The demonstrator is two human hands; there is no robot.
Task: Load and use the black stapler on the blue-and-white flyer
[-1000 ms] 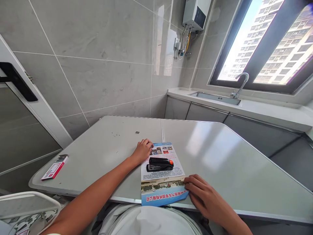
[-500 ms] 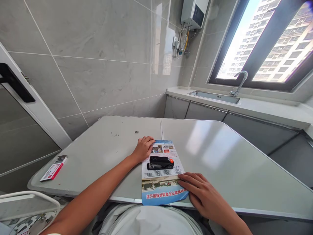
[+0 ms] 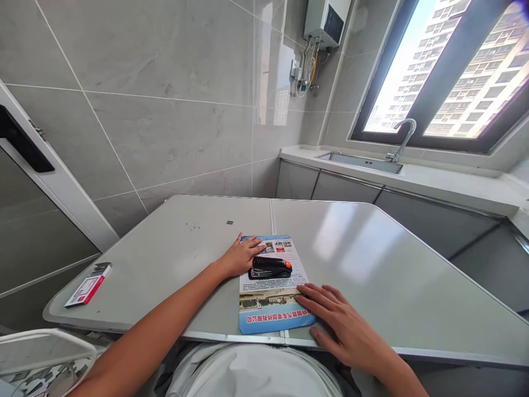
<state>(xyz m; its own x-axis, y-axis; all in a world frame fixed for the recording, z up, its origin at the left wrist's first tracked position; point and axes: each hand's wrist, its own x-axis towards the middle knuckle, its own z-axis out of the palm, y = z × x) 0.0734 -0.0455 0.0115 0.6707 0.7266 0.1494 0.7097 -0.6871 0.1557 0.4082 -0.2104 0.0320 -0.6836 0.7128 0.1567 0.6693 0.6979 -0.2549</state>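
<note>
**A:** State the condition of the left hand.

**B:** The left hand (image 3: 239, 258) lies open, palm down, with the fingers spread. Its fingertips press the far left corner of the glossy printed paper leaflet with blue bands at both ends (image 3: 266, 289). It grips nothing.

**A:** And the right hand?

**B:** The right hand (image 3: 343, 322) is likewise open and flat. Its fingers rest on the near right part of the leaflet, and the palm lies on the table beside the sheet. The two hands are well apart, at opposite corners of the leaflet.

**A:** Give the position of the leaflet.

**B:** It lies flat on the pale grey, glossy table (image 3: 372, 248), over the centre seam. Its near end reaches the near edge of the table.

**A:** What rests on it?

**B:** A black plastic stapler with an orange tip (image 3: 270, 267) lies crosswise on the far half of the sheet, orange end to the right. The left thumb is just beside its left end; whether they touch cannot be determined.

**A:** List the surrounding items.

**B:** A short metal strip of staples (image 3: 230, 223) lies on the table beyond the left hand. A small flat red-and-white box (image 3: 86, 286) sits at the left edge of the table. Behind the table, a steel sink (image 3: 359, 161) with a curved chrome tap (image 3: 401, 138) is set in a counter under a dark-framed window (image 3: 450, 71). A white water heater (image 3: 326, 19) is mounted on the grey tiled wall.
</note>
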